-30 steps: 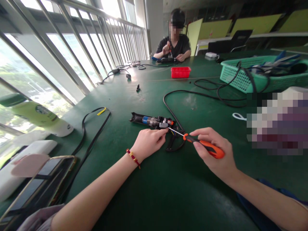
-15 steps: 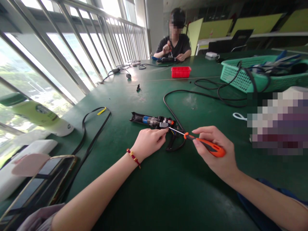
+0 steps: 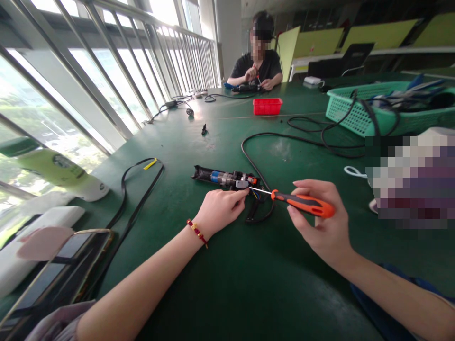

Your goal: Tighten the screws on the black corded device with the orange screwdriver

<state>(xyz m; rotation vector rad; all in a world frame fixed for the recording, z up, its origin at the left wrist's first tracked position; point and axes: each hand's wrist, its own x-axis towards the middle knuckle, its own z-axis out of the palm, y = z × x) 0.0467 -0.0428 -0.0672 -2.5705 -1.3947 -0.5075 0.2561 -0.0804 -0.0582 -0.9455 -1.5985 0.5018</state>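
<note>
A corded power tool (image 3: 220, 177) lies opened on the green table, its black housing half, blue-banded motor section and coloured wires exposed. My left hand (image 3: 222, 208), a red beaded bracelet at its wrist, is at the tool's near side, index finger and thumb closed at the small grey part at its right end. The other fingers are partly hidden. A screwdriver (image 3: 305, 202) with an orange and black handle is held between the thumb and fingers of my right hand (image 3: 325, 227). Its shaft points left, the tip at the wired end beside my left fingertip.
A black cable (image 3: 302, 137) runs from the tool towards a green basket (image 3: 350, 116) at the right. Beyond are a red tray (image 3: 267, 107) and a co-worker (image 3: 258, 66) at another tool. A bottle (image 3: 57, 168), a phone (image 3: 64, 270) and a black strap (image 3: 137, 208) lie left.
The screwdriver's handle has swung up a little, so it lies flatter, and my right-hand fingers have shifted on it. My left hand and the power tool stay put.
</note>
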